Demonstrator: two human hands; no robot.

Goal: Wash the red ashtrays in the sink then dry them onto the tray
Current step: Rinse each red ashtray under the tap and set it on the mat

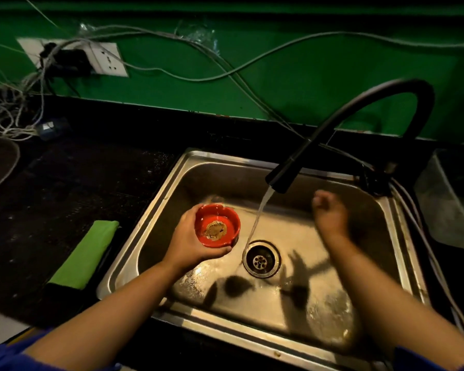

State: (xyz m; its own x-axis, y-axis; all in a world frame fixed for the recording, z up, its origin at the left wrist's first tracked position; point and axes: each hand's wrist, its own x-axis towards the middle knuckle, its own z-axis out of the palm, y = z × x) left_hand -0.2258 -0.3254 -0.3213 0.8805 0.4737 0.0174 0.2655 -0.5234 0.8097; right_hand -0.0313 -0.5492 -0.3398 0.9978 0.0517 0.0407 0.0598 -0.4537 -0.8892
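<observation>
red ashtray (217,226) cupped in left hand (192,242), over sink (172,183)

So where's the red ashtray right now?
In the head view, the red ashtray sits in the left hand over the sink, left of the water.

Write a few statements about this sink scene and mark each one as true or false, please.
1. The left hand holds the red ashtray above the sink. True.
2. The water stream falls into the ashtray. False: it passes to the right of the ashtray and lands beside the drain.
3. The inside of the ashtray is clean. False: a brownish residue lies on its bottom.
4. A green cloth lies on the counter, left of the sink. True.
5. The right hand holds a sponge. False: the hand is blurred, its fingers look curled, and nothing shows in it.
</observation>
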